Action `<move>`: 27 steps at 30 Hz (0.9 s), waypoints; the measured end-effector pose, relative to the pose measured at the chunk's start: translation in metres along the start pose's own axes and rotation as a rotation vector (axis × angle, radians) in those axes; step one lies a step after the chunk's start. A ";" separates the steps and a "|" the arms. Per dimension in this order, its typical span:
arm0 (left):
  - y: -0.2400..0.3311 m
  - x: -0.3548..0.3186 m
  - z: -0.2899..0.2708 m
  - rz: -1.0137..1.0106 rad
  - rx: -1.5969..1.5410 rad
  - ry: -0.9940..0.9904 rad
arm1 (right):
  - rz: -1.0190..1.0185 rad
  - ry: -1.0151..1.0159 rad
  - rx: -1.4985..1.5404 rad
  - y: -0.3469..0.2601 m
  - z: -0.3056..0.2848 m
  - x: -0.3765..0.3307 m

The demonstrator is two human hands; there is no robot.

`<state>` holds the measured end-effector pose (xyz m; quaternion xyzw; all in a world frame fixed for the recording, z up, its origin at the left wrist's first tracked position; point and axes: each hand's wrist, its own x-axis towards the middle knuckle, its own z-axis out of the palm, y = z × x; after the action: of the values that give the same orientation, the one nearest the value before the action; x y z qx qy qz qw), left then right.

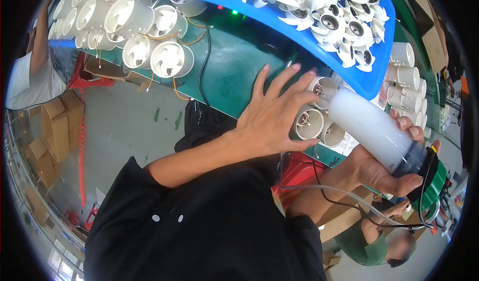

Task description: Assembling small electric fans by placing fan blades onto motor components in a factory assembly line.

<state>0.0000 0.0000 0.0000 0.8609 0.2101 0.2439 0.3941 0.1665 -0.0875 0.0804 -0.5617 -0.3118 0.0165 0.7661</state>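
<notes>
My left hand (272,114) reaches over the green bench and grips a white round fan housing (309,124) between thumb and fingers, with other housings (324,89) touching it. My right hand (386,168) holds a big white cylindrical dispenser (369,126) by its dark grey rear end. Its tip points at the housings under my left fingers. A clear tube and a black cable (349,196) trail from its back.
A blue tray (309,11) heaped with white fan impellers sits at the back. More white housings (134,26) with orange wires crowd the bench's left, and white cylinders (406,76) its right. A person in green sits below the bench; another person's arm shows at far left.
</notes>
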 end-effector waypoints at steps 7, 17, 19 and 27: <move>0.001 0.001 -0.008 -0.001 0.000 0.022 | -0.212 0.030 0.287 -0.052 -0.071 0.013; -0.003 0.002 0.009 0.067 0.130 0.044 | 0.409 0.154 -1.152 -0.057 -0.172 0.005; 0.000 0.002 0.002 0.078 0.165 0.054 | 0.352 -0.004 -1.131 -0.038 -0.145 0.011; -0.006 -0.009 0.005 0.105 -0.123 0.180 | 0.436 -0.013 -1.488 0.008 -0.123 -0.001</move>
<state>-0.0049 -0.0046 -0.0096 0.8193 0.1841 0.3530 0.4126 0.2289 -0.1897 0.0516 -0.9770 -0.1277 -0.0438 0.1651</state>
